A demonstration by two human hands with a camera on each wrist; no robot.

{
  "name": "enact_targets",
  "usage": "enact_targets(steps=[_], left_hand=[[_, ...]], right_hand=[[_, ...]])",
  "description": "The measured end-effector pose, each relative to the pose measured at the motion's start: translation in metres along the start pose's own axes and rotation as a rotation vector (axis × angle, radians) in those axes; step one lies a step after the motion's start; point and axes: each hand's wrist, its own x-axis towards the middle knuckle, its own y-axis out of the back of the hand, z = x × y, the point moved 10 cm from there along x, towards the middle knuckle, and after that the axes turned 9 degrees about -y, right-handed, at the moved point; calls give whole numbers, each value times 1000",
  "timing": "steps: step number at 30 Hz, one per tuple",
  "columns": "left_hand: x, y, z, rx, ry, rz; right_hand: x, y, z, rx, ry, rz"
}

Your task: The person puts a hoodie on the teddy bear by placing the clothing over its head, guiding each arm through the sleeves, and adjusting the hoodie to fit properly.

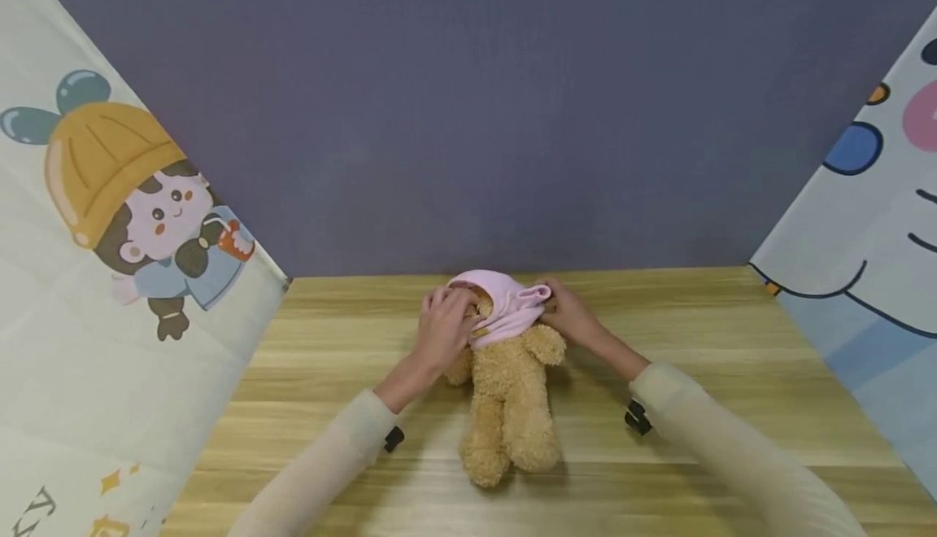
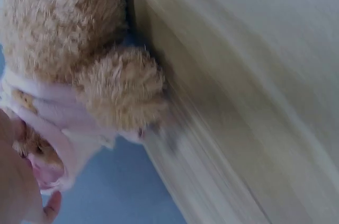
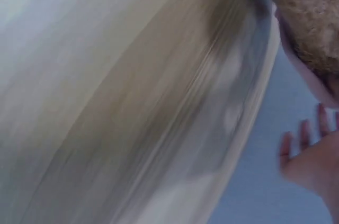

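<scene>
A tan plush teddy bear [image 1: 508,374] lies on its back on the wooden table [image 1: 329,358], legs toward me. A small pink top [image 1: 505,309] is bunched over its head and neck, and part of the furry face shows through an opening. My left hand [image 1: 445,321] grips the top's edge at that opening, fingers curled over the face. On the other side, my right hand [image 1: 571,317] pinches the top near a short rolled sleeve [image 1: 534,294]. A small bear patch [image 2: 24,99] shows on the top in the left wrist view.
A dark grey-blue panel [image 1: 512,114] rises along the table's far edge. Cartoon-printed white cloths hang at the left [image 1: 66,358] and right [image 1: 820,236]. Dark wrist-camera pieces [image 1: 638,417] project below both sleeves.
</scene>
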Motion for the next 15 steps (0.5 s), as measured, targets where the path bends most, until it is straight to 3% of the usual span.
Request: enact_targets(steps=[3,7,9,12,15], left_hand=[[-1,-3,-4,-59,8,-44],[-2,-4,-2,-30,19,-85],[-3,-4,3,21,5,-93],[-3,-2,16,129,-65,-91],[-2,3,29,232,-146,-76]], right_hand=[[-12,7,-30,-36,70,42],[-22,13,-46,-62,116,183],[-24,13,-45,-106,85,257],[-26,12,-42,-212,-1,335],[-24,10,-37,-311,-97,342]])
